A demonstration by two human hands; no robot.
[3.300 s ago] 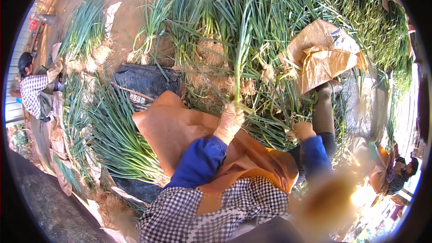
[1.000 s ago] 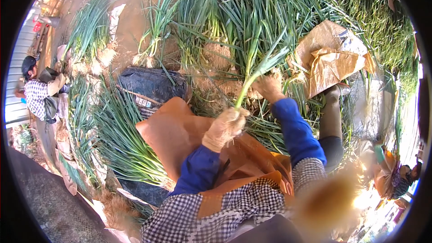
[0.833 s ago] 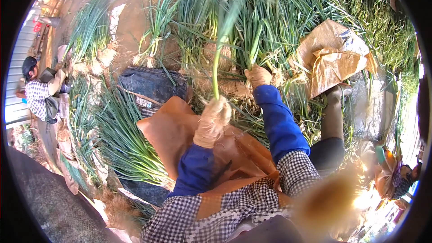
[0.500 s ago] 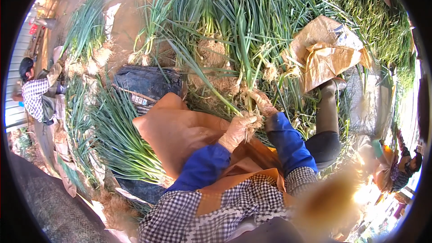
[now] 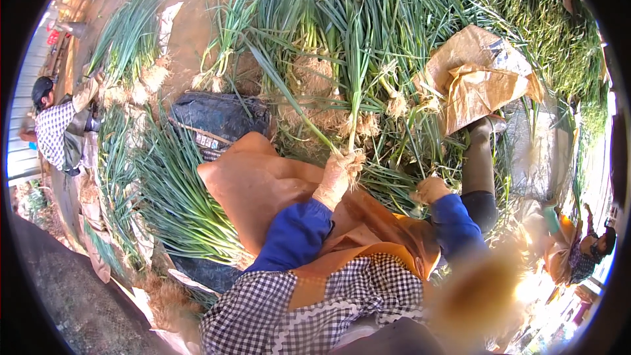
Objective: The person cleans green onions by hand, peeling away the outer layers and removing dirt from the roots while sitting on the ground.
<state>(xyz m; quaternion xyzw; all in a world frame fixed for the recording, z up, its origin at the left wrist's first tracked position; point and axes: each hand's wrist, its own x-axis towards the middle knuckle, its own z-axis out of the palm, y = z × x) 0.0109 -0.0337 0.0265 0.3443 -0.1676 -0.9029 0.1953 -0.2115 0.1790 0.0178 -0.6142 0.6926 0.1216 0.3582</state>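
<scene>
Now pinching two stalks (image 5: 355, 102) in left grip (image 5: 338, 174), up from one, so apparently further along. Drawing right grip (image 5: 432, 190) back to near edge of loose leaves (image 5: 388, 190); cannot tell whether pinching anything.

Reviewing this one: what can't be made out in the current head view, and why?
All in the head view:
Lower ends of the green stalks: partly covered by the left grip.
Whether the right grip holds anything: too small and unclear.
Extent of the dark plastic: the brown apron overlaps it.
Whatever lies behind the blurred brown shape.
Right-edge co-worker's handiwork: too small.
</scene>
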